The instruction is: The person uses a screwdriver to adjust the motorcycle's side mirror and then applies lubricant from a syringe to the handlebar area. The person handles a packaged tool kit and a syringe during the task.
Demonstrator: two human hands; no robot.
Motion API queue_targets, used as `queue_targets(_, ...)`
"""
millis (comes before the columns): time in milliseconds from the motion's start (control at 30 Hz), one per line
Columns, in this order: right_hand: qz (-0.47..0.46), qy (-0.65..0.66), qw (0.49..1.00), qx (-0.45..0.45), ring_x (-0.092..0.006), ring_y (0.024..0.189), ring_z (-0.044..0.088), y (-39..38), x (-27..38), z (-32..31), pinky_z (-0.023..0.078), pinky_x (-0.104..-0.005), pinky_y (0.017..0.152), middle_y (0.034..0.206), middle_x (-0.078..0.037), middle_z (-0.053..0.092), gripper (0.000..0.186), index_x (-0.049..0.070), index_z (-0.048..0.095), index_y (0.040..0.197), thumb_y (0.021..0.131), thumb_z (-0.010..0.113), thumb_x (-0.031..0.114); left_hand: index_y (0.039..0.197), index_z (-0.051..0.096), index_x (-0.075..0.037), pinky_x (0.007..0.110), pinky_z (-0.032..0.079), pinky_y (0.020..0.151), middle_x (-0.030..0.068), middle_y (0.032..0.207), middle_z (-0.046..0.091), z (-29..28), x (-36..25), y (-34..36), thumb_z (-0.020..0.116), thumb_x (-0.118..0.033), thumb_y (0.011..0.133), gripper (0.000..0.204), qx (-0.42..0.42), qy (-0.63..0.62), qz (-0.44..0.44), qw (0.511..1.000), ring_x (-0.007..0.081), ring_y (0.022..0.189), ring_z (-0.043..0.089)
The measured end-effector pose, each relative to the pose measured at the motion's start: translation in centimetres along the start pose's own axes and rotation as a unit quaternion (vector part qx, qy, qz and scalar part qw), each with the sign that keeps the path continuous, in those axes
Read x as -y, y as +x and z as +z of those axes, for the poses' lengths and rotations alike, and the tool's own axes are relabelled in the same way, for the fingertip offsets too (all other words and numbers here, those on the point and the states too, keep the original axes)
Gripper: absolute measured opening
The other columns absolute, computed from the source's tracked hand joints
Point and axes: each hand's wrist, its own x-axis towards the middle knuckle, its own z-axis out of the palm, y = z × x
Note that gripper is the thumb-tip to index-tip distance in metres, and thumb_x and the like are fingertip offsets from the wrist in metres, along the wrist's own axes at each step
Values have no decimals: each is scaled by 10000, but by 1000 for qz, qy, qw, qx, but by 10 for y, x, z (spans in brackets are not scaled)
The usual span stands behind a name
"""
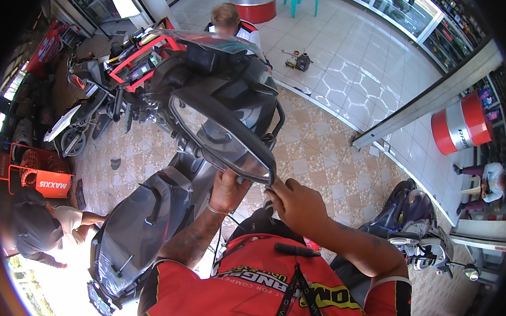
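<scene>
A large black-rimmed piece (pixel 261 149) with a long pointed outline and a glassy middle is held up in front of my chest. It hides part of the dark grey scooter (pixel 145 219) behind it. Curled fingers of my left hand (pixel 230 191) grip its lower edge. My right hand (pixel 294 204) is closed at the piece's lower right corner, thumb and forefinger pressed on it. Whether the middle is a clear pane, a mirror or an opening, I cannot tell. The scooter's seat, at the lower left, is wrapped in clear plastic with a screwdriver (pixel 122 265) lying on it.
A person (pixel 239 28) is low beyond the scooter's front. Another person (pixel 41 223) bends at the left beside an orange tyre rack (pixel 45 175). A red tool tray (pixel 141 64), parked motorcycles (pixel 414 230), red-and-white drums (pixel 460 123) and a metal post (pixel 431 94) stand around.
</scene>
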Motion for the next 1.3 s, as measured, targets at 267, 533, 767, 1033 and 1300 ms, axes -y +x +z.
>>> queue_targets(267,92,267,954,97,-298,581,655,-3,-19,28,518,-425,522,723,-121,608,452,125,516,1439,1029,575,305,1073,607,-117,454,493,944,20,996,529,-14,4,-6,706,-277,963,218,-10,0,-2,1000,151,920,537)
queue_targets(533,82,-25,995,43,-388,687,671,-18,4,60,556,-475,591,873,-196,611,239,83,578,1129,1005,586,287,1074,601,-104,441,520,958,29,1008,538,-16,4,-8,700,-266,970,216,-6,0,6,1000,156,974,555)
queue_targets(767,123,416,864,256,-372,663,684,-8,-20,64,522,-448,555,835,-196,661,377,48,510,1225,1078,457,391,1012,582,-111,460,520,961,27,987,531,-20,5,-17,689,-275,975,199,-12,17,8,1000,154,974,555)
queue_targets(1033,89,-96,985,112,-280,628,692,-24,28,67,548,-395,546,779,-162,614,433,-22,465,1342,1047,489,294,989,567,-107,444,506,931,25,989,524,-27,8,-15,667,-308,988,225,-22,42,13,999,139,952,534)
queue_targets(1300,26,347,926,144,-201,538,614,-17,-7,67,451,-365,411,699,-73,560,411,43,494,1366,1044,534,296,988,573,-115,435,516,917,17,956,538,-22,9,-17,676,-350,983,256,-28,41,17,999,132,937,547)
